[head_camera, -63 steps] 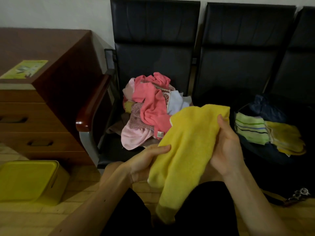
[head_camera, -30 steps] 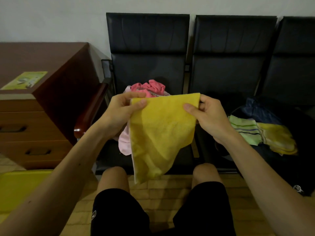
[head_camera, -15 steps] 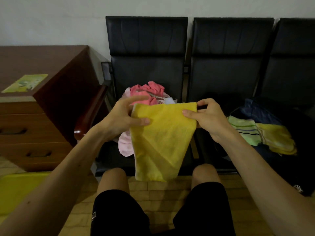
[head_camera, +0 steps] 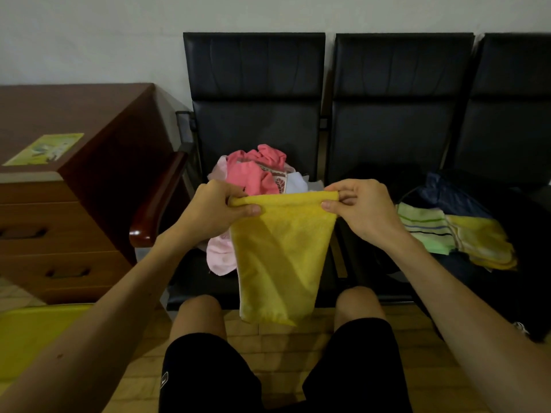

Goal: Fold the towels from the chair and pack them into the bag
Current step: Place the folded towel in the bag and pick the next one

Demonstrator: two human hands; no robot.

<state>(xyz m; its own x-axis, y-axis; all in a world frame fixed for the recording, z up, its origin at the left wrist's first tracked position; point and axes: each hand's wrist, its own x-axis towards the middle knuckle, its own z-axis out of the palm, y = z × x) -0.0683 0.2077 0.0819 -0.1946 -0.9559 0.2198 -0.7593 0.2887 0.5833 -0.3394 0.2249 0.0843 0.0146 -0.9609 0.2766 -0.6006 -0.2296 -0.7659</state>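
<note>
**Yellow towel squared up between both hands**

On my feed, the wooden desk (head_camera: 89,120) sits far left, out of play. The left hand (head_camera: 213,211) pinches one top corner of the yellow towel (head_camera: 280,257), thumb in front and fingers curled behind. Just behind it, the unfolded pile of towels (head_camera: 256,171) lies on the seat of the chair (head_camera: 253,84), pink ones on top. The yellow towel hangs in the air over the gap between my knees, touching neither chair nor floor. The right hand (head_camera: 360,213) pinches the other top corner the same way.

A second ago the cloth draped to a slanted point. Now its lower edge hangs nearly level and the top edge shows a small rolled lip, so I judge the first fold is aligned. Another fold looks needed before packing.

To the right, the dark bag (head_camera: 530,278) lies open on the next seat, with a green striped towel (head_camera: 423,231) and another yellow one (head_camera: 483,242) already inside.
</note>
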